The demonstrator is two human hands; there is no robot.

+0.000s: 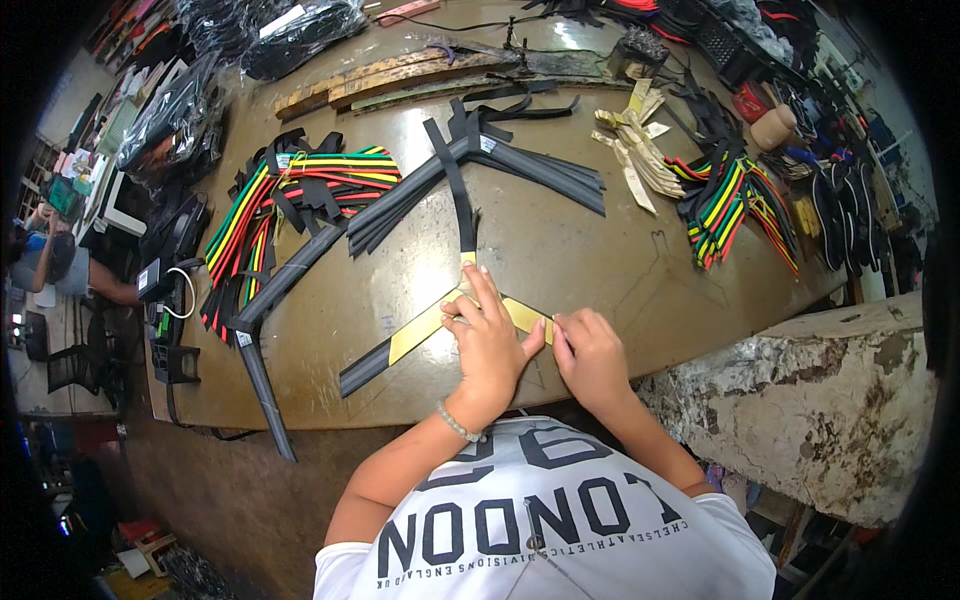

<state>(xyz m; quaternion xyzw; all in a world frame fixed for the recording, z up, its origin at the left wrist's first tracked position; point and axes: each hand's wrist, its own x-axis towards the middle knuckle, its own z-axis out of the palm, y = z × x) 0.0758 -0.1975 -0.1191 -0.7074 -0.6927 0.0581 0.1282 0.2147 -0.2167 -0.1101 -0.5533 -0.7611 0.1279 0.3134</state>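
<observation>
A Y-shaped strap (415,336), black with yellow sections, lies flat on the table in front of me. My left hand (487,335) rests over its centre, fingers stretched out and pressing the joint, the thumb reaching toward the right arm of the strap. At that right arm's end, my right hand (592,357) pinches the edge between thumb and fingers. The strap's left arm ends in black, and its upright black tail runs away from me, touching a bundle of black straps (400,205). My left palm hides part of the joint.
Bundles of red, yellow, green and black straps (330,170) lie at left, with another striped bundle (722,210) at right. Cream strips (640,150) lie beside it. More black straps (268,385) overhang the front edge. Wooden boards (420,75) lie at the back; a worn block (800,410) stands right.
</observation>
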